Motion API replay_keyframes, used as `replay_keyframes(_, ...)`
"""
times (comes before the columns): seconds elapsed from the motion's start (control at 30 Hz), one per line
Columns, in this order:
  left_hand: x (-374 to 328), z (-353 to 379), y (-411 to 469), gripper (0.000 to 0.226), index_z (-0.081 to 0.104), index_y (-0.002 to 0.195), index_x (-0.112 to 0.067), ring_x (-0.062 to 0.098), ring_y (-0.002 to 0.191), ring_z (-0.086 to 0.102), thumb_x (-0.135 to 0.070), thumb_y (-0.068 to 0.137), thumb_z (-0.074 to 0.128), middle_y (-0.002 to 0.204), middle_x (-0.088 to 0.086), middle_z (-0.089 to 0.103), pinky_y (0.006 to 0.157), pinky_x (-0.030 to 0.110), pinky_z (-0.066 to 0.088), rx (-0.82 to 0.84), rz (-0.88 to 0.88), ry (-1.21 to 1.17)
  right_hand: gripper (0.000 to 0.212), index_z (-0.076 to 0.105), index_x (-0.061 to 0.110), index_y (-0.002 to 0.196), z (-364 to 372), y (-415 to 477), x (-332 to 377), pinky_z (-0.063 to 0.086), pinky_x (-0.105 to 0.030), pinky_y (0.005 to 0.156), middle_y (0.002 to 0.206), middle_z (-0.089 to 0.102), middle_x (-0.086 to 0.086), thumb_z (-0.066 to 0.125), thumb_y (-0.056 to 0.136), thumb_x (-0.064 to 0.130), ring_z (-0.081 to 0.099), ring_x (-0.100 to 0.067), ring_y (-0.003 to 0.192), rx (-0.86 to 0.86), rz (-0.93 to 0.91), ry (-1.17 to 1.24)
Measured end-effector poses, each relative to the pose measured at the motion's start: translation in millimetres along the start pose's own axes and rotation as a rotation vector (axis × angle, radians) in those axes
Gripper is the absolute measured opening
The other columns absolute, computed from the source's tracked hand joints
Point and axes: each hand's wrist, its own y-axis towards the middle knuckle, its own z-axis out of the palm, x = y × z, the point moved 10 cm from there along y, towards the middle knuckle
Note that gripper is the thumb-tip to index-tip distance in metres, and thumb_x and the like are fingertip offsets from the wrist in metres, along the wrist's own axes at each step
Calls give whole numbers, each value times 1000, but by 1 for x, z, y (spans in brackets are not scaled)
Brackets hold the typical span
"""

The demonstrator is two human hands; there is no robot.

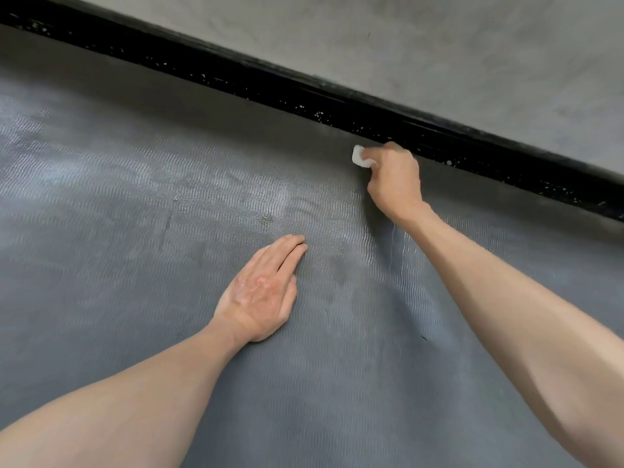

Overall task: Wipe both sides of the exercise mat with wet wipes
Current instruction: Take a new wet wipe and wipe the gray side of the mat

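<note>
Two bare hands are seen on a dark grey exercise mat with a fine rippled texture [118, 231], by which most of the frame is filled, from the lower edge up to a diagonal line in the upper right. The left hand [260, 292] is laid flat on the mat just below the middle of the frame, palm down, with the fingers held straight and close together and pointed toward the upper right. The right hand [395, 180] is placed right of centre in the upper half of the frame, near the far edge of the mat. Its fingers are curled round a small, folded white wet wipe [360, 157], which is held low against the mat. Part of the wipe is seen protruding at the left side of the fist; the rest is hidden by the fingers. The two hands are kept well apart, with bare mat between them. A paler sheen is seen on the mat across the left and centre of the frame, and a few darker patches are visible near the centre. A black band speckled with white [270, 82] is seen running diagonally from the upper left to the right edge, just beyond the right hand. Above it, the upper right is taken up by a mottled grey wall [439, 45].
</note>
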Motion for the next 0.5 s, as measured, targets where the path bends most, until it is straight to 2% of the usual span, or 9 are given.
replay_keyframes(0.13,0,0,0,52,45,141,-2,22,141,34,-21,94,35,151,8,40,117,36,25,-7,3,-5,33,71,5,86,1,-67,19,36,-32,58,79,61,-14,57,65,-16,53,-35,66,-17,-157,44)
replay_keyframes(0.23,0,0,-1,52,44,142,-3,21,141,35,-22,94,34,151,7,39,116,38,27,1,-5,-5,28,70,5,88,3,-113,25,42,-33,56,84,62,-12,64,70,-16,53,-33,66,63,-288,70)
replay_keyframes(0.3,-1,1,-1,52,44,142,-3,21,141,34,-22,95,34,151,7,39,116,39,28,4,0,-4,26,71,6,91,6,-99,19,45,-36,56,85,62,-12,64,74,-13,54,-34,67,88,-257,50)
replay_keyframes(0.4,1,1,-1,52,43,143,-3,21,142,33,-22,95,33,152,7,38,117,38,27,7,-5,-2,30,71,3,87,2,-74,13,41,-33,55,80,61,-16,57,69,-16,54,-36,66,-8,-74,56)
replay_keyframes(0.43,1,1,-1,52,43,143,-3,21,141,33,-22,95,33,151,7,38,117,38,27,6,-4,0,31,71,3,86,1,-80,18,37,-31,56,80,60,-15,56,67,-17,54,-35,66,-35,-57,68)
replay_keyframes(0.5,1,1,0,52,43,142,-3,22,141,34,-22,95,33,151,7,38,117,38,26,5,-2,-6,34,70,6,86,3,-114,33,35,-31,57,81,60,-12,56,63,-15,53,-33,68,-41,-140,75)
